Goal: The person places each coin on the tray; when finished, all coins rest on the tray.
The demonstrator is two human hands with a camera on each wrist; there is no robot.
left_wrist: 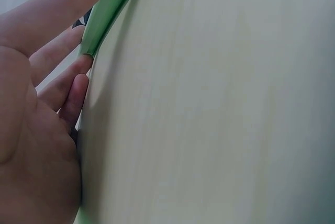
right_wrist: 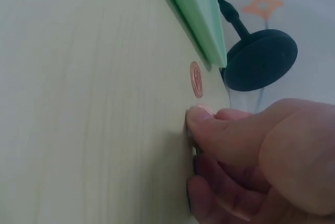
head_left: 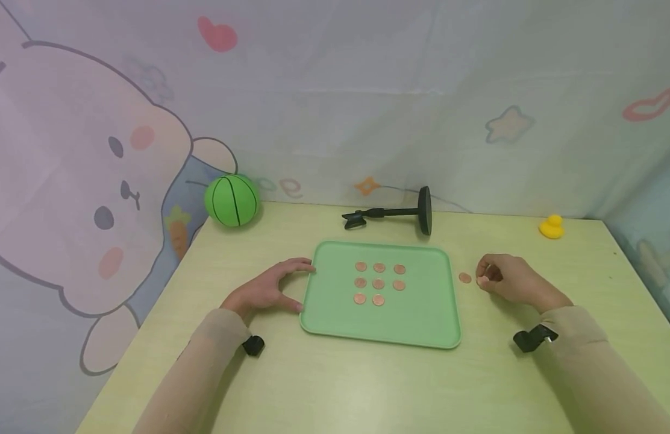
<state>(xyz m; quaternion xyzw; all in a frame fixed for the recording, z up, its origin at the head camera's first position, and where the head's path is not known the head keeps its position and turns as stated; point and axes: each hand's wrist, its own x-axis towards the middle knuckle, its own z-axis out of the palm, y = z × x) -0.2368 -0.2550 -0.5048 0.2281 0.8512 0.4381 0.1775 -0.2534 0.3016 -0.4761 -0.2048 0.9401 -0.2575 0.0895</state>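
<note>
Green tray (head_left: 422, 325) lying long axis left-right on desk (head_left: 335, 386); left hand (head_left: 270, 289) spread, touching its left edge; right hand (head_left: 508, 280) curled, pinching a coin (right_wrist: 205, 110) beside loose coin (head_left: 464, 278).

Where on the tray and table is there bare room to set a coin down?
The tray is bare along its near half and right side, beside the coin rows. The table in front is bare. It is crowded between the tray's right rim, the loose coin and the right hand.
</note>
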